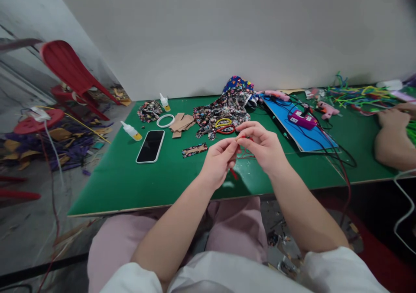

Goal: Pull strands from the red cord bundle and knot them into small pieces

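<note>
Two white plastic bottles (pixel 131 131) with yellow bands sit at the left of the green table (pixel 107 193), then a flat flower-print piece (pixel 195 150). Above the tabletop, your left hand (pixel 218 161) and right hand (pixel 262 148) pinch a thin red strip (pixel 234 174), its tail pointing down toward you; rightward, a purple box (pixel 304 120) bears labels too small to read.

No legible text; marks (pixel 294 120) on purple box (pixel 305 118) too small.
</note>
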`<state>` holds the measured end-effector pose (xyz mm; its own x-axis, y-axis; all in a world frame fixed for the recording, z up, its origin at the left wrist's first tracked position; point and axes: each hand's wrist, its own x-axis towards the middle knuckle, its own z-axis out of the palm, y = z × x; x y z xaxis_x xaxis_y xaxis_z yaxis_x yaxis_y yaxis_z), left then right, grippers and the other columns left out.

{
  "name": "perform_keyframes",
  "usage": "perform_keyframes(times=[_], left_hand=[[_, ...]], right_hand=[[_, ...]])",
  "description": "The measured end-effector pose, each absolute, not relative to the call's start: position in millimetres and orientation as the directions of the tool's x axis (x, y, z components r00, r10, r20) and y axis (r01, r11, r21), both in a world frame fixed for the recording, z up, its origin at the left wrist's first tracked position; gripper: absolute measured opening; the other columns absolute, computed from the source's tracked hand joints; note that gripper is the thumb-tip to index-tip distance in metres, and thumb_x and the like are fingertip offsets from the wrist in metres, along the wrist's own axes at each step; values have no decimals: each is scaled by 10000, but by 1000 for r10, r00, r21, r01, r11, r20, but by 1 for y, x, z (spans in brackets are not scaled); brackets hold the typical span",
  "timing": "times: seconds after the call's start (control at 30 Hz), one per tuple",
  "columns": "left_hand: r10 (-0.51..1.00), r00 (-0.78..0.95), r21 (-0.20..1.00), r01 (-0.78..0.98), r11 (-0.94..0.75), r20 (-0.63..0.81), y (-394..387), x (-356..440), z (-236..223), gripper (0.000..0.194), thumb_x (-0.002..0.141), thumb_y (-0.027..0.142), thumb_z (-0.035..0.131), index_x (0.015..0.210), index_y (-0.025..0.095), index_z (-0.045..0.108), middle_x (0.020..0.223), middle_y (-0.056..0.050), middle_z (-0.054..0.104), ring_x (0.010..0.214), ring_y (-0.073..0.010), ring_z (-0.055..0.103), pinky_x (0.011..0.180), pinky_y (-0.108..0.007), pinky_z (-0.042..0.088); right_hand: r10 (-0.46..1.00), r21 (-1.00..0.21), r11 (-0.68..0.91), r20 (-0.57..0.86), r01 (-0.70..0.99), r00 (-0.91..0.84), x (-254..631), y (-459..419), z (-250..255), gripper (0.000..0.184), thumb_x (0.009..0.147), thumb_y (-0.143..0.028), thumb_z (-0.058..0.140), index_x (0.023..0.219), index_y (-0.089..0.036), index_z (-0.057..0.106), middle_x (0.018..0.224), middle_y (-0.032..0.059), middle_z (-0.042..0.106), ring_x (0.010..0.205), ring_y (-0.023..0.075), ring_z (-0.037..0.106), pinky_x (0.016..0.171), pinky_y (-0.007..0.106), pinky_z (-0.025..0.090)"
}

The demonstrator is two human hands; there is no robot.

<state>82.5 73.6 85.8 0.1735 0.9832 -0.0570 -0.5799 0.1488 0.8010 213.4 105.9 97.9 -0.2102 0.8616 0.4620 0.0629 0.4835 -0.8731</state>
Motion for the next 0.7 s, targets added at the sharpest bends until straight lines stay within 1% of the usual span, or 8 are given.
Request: perform_keyframes(times=[0.1,0.23,0.37,0.4,0.47,0.53,0.6,0.7], left_hand=[[986,147,795,-587,152,-81,73,81,86,282,601,357,792,706,144,639,543,55,498,402,6,301,349,-108,197],[979,183,773,-607,184,-89,72,79,84,266,617,336,787,705,147,621,512,75,429,391,12,253,346,-97,174],[982,163,770,-614,175,-93,68,77,85,265,638,347,770,705,154,601,516,81,403,396,11,266,359,-91,221],[981,167,768,-615,179,-95,67,77,85,261,647,349,763,706,155,598,518,80,402,399,10,269,363,-90,230],[976,189,763,-614,202,-106,66,77,86,253,658,344,753,705,152,595,528,76,408,408,8,276,364,-89,229],[969,215,757,-611,232,-124,64,76,86,244,660,328,750,694,147,590,536,71,413,418,5,281,362,-89,219],[964,229,754,-609,248,-132,64,76,86,236,660,306,749,671,139,582,539,67,420,420,5,278,359,-92,205],[964,228,761,-599,250,-136,64,78,85,223,655,289,752,679,133,594,536,65,426,422,5,277,361,-96,194]], right_hand=[[861,-880,474,457,25,-224,212,103,98,14,746,-251,683,748,-237,679,975,32,612,1004,190,563,937,389,427],[854,-887,461,455,-40,-252,210,98,101,27,731,-253,705,757,-259,701,944,19,626,976,179,579,930,374,440],[864,-911,405,408,-76,-295,209,91,99,293,690,-268,746,976,-317,706,1034,17,647,1036,189,570,912,354,463],[870,-915,394,401,-83,-289,209,90,97,327,682,-270,753,1000,-327,702,1036,14,651,1031,187,574,911,351,466],[884,-921,373,390,-114,-259,209,88,94,285,684,-267,752,959,-335,718,1000,5,661,988,176,591,896,341,480],[894,-922,347,380,-171,-236,208,88,90,219,681,-259,752,886,-336,736,958,1,666,946,167,604,842,324,506],[899,-921,321,370,-223,-234,208,88,88,207,671,-242,758,854,-337,741,925,-1,669,911,160,612,792,308,523],[912,-920,313,360,-233,-196,206,87,86,177,665,-224,760,809,-326,747,882,-2,672,855,153,618,774,311,526]])
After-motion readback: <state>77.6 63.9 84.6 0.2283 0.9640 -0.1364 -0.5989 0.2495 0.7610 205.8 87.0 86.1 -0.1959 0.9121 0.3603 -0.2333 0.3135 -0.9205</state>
